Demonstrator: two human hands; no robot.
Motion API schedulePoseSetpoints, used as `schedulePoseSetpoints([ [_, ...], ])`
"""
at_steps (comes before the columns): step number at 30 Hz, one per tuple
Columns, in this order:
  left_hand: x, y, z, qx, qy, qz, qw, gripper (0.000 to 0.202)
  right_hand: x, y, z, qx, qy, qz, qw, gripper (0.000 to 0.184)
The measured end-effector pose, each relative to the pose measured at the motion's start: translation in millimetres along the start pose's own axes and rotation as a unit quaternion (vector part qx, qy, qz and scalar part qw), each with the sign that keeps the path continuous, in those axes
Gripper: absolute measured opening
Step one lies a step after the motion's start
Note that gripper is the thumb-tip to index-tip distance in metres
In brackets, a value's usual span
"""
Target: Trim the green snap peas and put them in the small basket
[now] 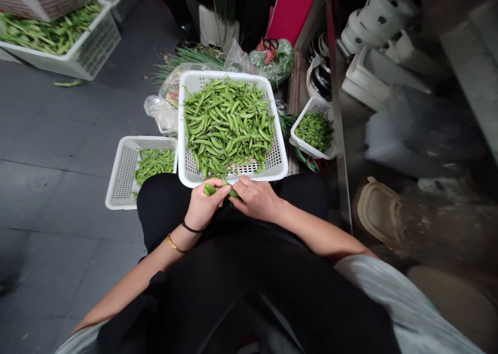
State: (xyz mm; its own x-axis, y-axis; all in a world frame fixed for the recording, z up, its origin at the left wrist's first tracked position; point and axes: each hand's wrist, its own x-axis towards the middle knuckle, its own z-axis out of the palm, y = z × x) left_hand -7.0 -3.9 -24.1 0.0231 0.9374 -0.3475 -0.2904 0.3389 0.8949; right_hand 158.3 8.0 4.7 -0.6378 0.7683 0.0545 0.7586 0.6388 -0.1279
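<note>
Both my hands meet just over the near rim of a large white basket (185,180) heaped with green pea pods (229,118). My left hand (203,204) is closed on a pea pod (210,189), its thumb and fingertips pinching it. Close beside it, my right hand (254,198) pinches a pod (233,193) too; whether this is the same pod or a second one I cannot tell. A smaller white basket (120,172) with fewer pods (155,163) sits on the floor to the left, partly behind my knee.
At the right, a small basket (311,149) holds leafy greens. Behind the large basket lie scallions (190,60), plastic bags (161,112) and red-handled scissors (270,50). A crate of greens (87,58) stands far left. A metal shelf edge (342,172) runs along the right. Another person (254,16) sits opposite.
</note>
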Motion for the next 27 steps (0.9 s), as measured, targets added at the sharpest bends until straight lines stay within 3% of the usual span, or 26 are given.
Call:
schedulePoseSetpoints([
  [3,-4,4,1.0,-0.071,-0.033,-0.031,0.996,0.026,-14,3,3,0.043,0.067,-0.038,0.996,0.038],
  [6,-10,10,1.5,-0.085,-0.053,-0.047,0.994,0.027,-19,9,-3,0.097,0.086,-0.108,0.986,0.039],
  [8,-13,12,1.4,-0.074,-0.062,-0.052,0.994,0.028,-20,10,-10,0.148,0.071,-0.127,0.978,0.037],
  [12,-17,16,-0.2,-0.047,-0.059,-0.033,0.997,0.030,-20,9,-21,0.265,0.034,-0.080,0.960,0.024],
  [14,-18,17,-0.4,-0.025,-0.064,-0.025,0.997,0.029,-20,8,-23,0.337,0.002,-0.078,0.938,0.021],
  [16,-20,18,-0.1,-0.012,-0.093,-0.035,0.995,0.028,-20,7,-22,0.438,-0.070,-0.091,0.892,0.021],
  [19,-21,17,-1.4,-0.030,-0.160,-0.072,0.984,0.028,-20,9,-17,0.601,-0.193,-0.051,0.774,0.023],
  [21,-21,16,-4.7,-0.044,-0.207,-0.101,0.972,0.027,-22,16,-15,0.664,-0.180,0.017,0.726,0.025],
  [24,-23,16,-12.1,-0.041,-0.254,-0.137,0.957,0.025,-29,36,-18,0.669,-0.015,0.118,0.734,0.028],
  [25,-23,16,-14.4,-0.038,-0.260,-0.146,0.954,0.024,-31,42,-21,0.643,0.029,0.136,0.753,0.028],
  [27,-24,16,-17.9,-0.028,-0.262,-0.160,0.951,0.023,-34,47,-27,0.542,0.081,0.135,0.826,0.026],
])
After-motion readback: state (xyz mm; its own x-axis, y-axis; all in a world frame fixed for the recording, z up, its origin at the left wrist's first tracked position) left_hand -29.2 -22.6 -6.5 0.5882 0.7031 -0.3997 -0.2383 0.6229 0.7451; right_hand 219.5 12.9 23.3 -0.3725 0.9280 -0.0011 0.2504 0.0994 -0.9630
